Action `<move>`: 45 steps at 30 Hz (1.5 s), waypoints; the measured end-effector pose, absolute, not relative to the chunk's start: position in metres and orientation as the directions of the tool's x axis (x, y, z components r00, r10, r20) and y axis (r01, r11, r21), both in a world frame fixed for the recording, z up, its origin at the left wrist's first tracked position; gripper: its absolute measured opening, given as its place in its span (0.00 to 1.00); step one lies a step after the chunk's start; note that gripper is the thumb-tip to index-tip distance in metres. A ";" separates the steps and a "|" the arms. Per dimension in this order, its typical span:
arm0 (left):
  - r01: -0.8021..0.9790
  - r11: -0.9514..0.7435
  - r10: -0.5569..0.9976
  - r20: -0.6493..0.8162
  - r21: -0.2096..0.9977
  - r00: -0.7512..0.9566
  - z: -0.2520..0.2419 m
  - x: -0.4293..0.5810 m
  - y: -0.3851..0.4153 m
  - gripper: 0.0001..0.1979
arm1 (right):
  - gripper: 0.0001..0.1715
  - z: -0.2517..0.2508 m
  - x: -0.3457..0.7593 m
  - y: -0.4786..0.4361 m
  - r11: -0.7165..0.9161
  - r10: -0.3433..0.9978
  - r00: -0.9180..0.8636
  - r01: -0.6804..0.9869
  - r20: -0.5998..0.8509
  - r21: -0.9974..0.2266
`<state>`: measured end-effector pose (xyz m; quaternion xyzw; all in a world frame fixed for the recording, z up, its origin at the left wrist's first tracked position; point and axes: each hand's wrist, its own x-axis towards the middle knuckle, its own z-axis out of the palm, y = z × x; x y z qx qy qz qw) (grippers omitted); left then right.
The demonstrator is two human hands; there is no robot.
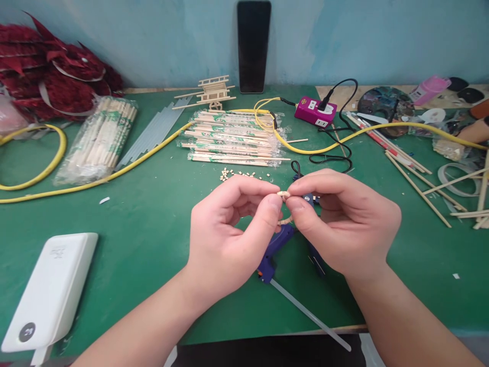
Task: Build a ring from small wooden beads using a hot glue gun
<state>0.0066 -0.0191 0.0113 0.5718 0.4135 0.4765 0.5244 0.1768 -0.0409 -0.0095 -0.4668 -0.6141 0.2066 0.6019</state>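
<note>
Between my two hands, above the middle of the table, is a small curved ring of short wooden pieces (284, 221), partly hidden by my fingers. My left hand (229, 229) pinches its left side between thumb and forefinger. Thumb and forefinger of my right hand (340, 219) are closed on its right side. Below and behind my hands lies a blue glue gun (280, 242), with a translucent glue stick (311, 316) sticking out of its back toward the table's front edge. Tiny cut wooden bits (225, 175) are scattered just beyond my left hand.
Wrapped chopsticks (233, 137) lie behind my hands, near a small wooden cart model (214, 94). A yellow cable (153, 158) crosses the table to a purple power strip (316, 111). A white power bank (51, 285) lies left; loose sticks (420, 188) lie right. A phone (254, 48) leans on the wall.
</note>
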 end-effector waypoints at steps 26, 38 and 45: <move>0.049 -0.230 0.952 0.214 0.972 0.218 0.009 0.005 -0.021 0.02 | 0.15 -0.006 0.176 -0.042 0.453 0.832 0.154 0.368 0.533 -0.812; 0.068 -0.294 0.937 0.274 0.953 0.216 0.005 0.003 -0.021 0.05 | 0.14 -0.005 0.176 -0.041 0.466 0.822 0.145 0.386 0.551 -0.796; 0.038 -0.239 0.952 0.226 0.970 0.207 0.007 0.006 -0.021 0.04 | 0.16 -0.006 0.175 -0.041 0.445 0.821 0.175 0.400 0.544 -0.801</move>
